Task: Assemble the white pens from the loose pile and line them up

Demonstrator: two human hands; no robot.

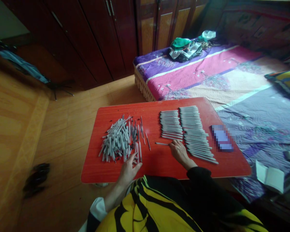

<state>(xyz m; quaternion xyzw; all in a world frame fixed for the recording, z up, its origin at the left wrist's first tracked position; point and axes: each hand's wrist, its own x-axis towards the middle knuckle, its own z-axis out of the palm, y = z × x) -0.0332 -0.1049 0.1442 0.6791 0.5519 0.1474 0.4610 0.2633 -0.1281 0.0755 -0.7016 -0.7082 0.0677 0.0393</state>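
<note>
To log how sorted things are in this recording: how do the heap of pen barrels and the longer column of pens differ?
The heap of pen barrels lies jumbled at many angles; the longer column of pens lies nearly parallel.
The heap overlaps in layers, while the column is spread side by side.
Both are whitish and on the red table.

I can make out no readable text, label, brand, number or sign on anything in my view.

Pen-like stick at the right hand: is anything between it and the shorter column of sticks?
Nothing visible: only bare red tabletop shows between the stick at the right hand and the shorter column.
</note>
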